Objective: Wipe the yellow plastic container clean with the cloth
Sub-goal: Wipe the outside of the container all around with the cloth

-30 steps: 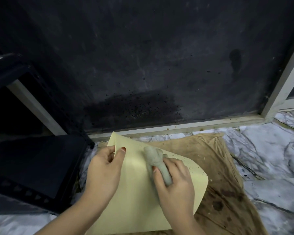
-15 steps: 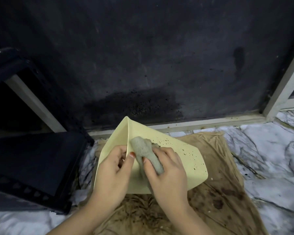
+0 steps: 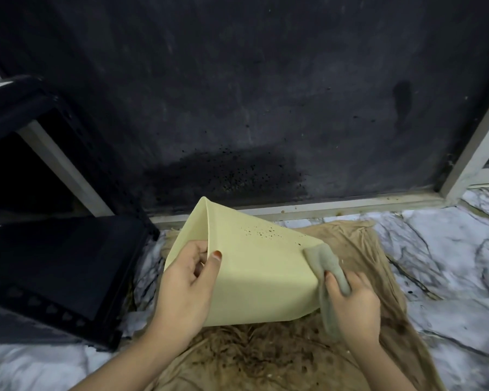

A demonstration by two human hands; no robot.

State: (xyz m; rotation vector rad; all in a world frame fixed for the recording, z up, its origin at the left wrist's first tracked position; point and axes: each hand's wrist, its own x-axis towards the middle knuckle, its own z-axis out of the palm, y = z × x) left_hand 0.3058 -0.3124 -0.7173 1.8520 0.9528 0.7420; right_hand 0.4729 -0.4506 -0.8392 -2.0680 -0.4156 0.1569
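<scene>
Container [image 3: 254, 280], yellow plastic, held tilted above a stained brown sheet [image 3: 359, 249] spread on the marble floor [image 3: 449, 249]. Left hand [image 3: 187, 286] grips the container's near-left edge, thumb on the outer face and fingers curled over the rim. Right hand [image 3: 350, 300] is closed around a grey cloth [image 3: 326, 266] and presses it against the container's right corner. Dark specks [image 3: 263, 232] dot the upper face of the container. Black wall [image 3: 237, 108] stands behind; a black box [image 3: 60, 266] lies at left.

brown stained cloth [image 3: 364, 249] | marble floor [image 3: 449, 249] | black panel [image 3: 237, 94] | black crate [image 3: 54, 263]
</scene>
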